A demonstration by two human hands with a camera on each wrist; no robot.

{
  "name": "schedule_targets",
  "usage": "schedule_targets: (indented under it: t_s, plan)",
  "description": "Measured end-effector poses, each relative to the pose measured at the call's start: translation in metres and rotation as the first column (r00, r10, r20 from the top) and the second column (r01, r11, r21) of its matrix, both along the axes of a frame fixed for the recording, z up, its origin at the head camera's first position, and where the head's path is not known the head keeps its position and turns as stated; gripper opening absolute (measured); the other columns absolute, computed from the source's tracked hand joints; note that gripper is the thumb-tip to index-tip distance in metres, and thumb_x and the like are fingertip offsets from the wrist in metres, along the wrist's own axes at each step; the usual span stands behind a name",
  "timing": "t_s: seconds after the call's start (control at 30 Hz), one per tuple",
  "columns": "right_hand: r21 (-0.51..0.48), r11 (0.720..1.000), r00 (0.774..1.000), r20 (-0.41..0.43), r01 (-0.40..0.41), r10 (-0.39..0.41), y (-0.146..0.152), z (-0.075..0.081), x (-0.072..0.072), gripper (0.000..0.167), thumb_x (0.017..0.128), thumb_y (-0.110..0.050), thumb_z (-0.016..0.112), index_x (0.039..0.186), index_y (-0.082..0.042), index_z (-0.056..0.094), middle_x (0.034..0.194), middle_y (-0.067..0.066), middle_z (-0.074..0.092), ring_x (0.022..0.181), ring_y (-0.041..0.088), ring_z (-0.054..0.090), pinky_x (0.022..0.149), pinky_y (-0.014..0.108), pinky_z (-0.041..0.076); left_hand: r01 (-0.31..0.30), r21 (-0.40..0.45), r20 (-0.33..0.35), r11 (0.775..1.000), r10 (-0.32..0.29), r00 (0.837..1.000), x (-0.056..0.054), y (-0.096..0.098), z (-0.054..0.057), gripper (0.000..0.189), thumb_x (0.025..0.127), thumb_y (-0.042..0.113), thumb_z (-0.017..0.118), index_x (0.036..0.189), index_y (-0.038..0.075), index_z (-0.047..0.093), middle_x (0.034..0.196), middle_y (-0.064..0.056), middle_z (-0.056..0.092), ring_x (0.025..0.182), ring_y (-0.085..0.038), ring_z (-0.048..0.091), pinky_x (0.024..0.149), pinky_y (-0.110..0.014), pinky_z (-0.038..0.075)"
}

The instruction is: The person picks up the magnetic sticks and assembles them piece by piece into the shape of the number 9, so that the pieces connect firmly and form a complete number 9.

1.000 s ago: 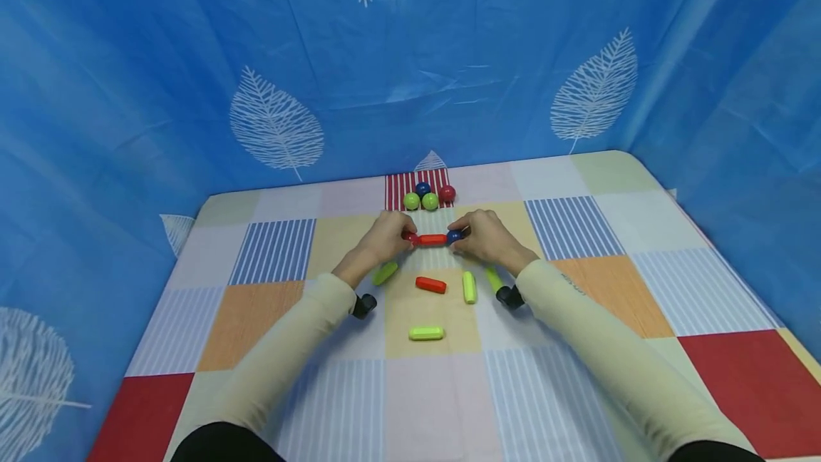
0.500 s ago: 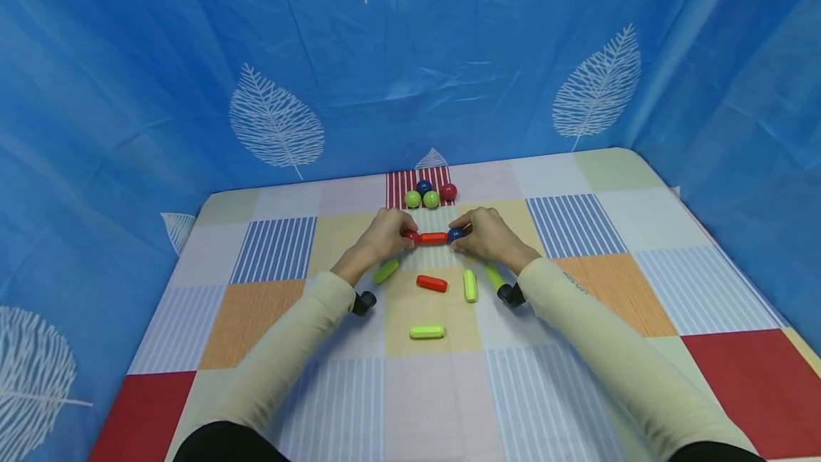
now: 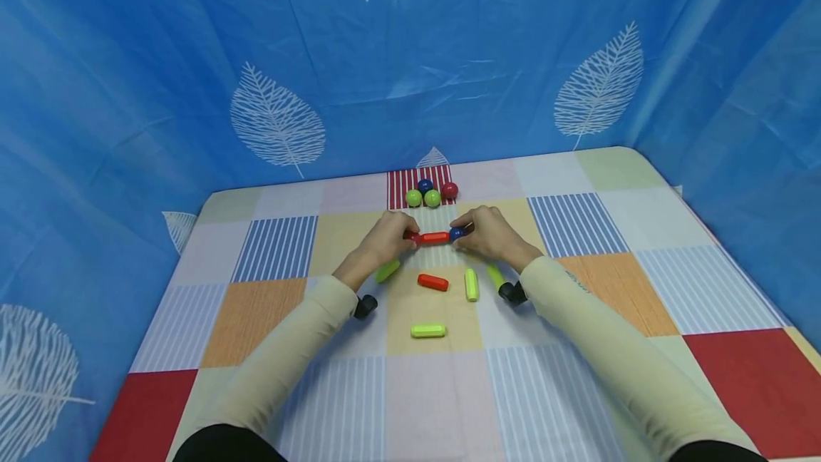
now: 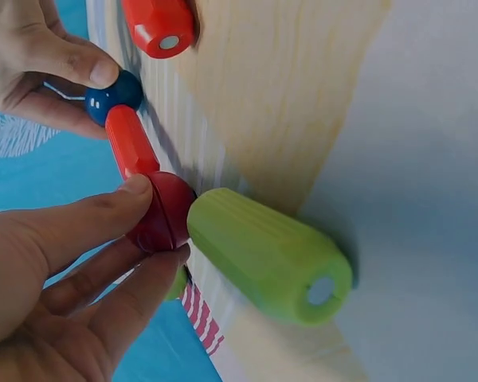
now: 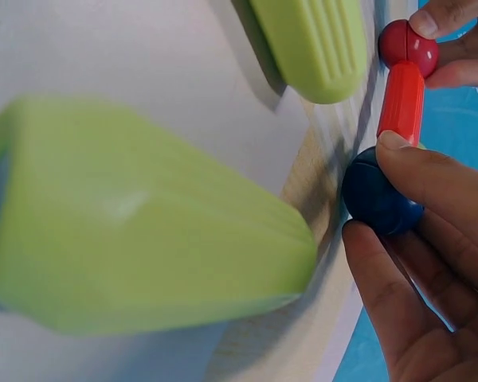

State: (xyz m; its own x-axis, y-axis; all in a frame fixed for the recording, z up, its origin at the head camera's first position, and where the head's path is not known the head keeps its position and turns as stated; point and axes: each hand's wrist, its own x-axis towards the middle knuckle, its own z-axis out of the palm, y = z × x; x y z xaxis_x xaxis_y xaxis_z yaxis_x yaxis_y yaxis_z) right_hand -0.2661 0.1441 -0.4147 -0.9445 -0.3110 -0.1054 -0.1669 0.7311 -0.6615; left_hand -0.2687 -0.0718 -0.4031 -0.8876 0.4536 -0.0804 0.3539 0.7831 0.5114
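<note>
My left hand [image 3: 388, 235] pinches a dark red ball [image 4: 164, 213] between thumb and fingers. In my right hand [image 3: 490, 235] a dark blue ball [image 5: 378, 192] is pinched the same way. A red faceted rod [image 3: 435, 237] spans the two balls, its ends against them, making one straight piece close over the tablecloth. Beside the left hand lies a green rod [image 4: 267, 255] with a silvery disc in its end. Another green rod [image 5: 143, 223] lies under the right wrist, partly hidden by the wrist camera in the head view.
Nearer the body lie a loose red rod [image 3: 432, 282], an upright-lying green rod [image 3: 471, 284] and a crosswise green rod [image 3: 427, 331]. At the back, two green balls [image 3: 413, 198], a blue ball [image 3: 425, 186] and a red ball [image 3: 450, 191] sit before a blue curtain [image 3: 410, 77].
Both hands keep their grip on the joined balls and rod, which has tilted slightly, its right end now a little higher in the head view. The loose pieces stay in place.
</note>
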Motion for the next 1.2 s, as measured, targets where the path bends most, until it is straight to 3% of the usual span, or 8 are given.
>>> schedule_targets:
  t_s: [0.53,0.8,1.0,1.2]
  plan:
    - [0.001,1.000,1.000,0.007,0.009,-0.009,0.000,0.000,0.000,0.040,0.084,-0.009,0.079,0.122,-0.002,0.069,0.118,0.015,0.067,0.102,0.025,0.065,0.089,0.039,0.053,-0.009,0.006,-0.019,1.000,0.009,1.000,0.003,-0.001,-0.002,0.024,0.088,-0.001,0.071,0.112,-0.003,0.071,0.106,-0.013,0.070,0.092,-0.020,0.063,0.084,-0.029,0.053]
    - [-0.004,1.000,1.000,0.009,-0.007,0.007,-0.002,0.000,0.000,0.040,0.084,-0.009,0.078,0.122,-0.002,0.068,0.117,0.016,0.067,0.103,0.026,0.065,0.089,0.040,0.052,-0.034,0.103,-0.005,0.994,0.035,0.999,0.007,-0.012,-0.007,0.033,0.089,0.003,0.072,0.120,-0.005,0.066,0.115,-0.017,0.068,0.103,-0.025,0.064,0.089,-0.034,0.053]
    - [-0.013,1.000,0.999,0.030,-0.012,0.013,-0.004,0.000,-0.001,0.040,0.085,-0.010,0.077,0.124,-0.003,0.068,0.120,0.016,0.067,0.106,0.027,0.063,0.091,0.040,0.052,-0.091,0.268,-0.008,0.959,0.096,0.995,0.025,-0.036,-0.002,0.038,0.089,0.007,0.072,0.122,-0.008,0.063,0.120,-0.021,0.066,0.109,-0.033,0.064,0.092,-0.041,0.052]
    - [-0.017,1.000,1.000,0.029,0.001,0.000,0.001,-0.002,-0.002,0.041,0.085,-0.011,0.077,0.124,-0.003,0.068,0.119,0.015,0.067,0.105,0.025,0.064,0.091,0.040,0.052,-0.120,0.272,-0.005,0.955,0.126,0.992,0.051,-0.053,0.002,0.033,0.087,0.006,0.073,0.116,-0.009,0.067,0.111,-0.022,0.069,0.102,-0.033,0.067,0.088,-0.042,0.054]
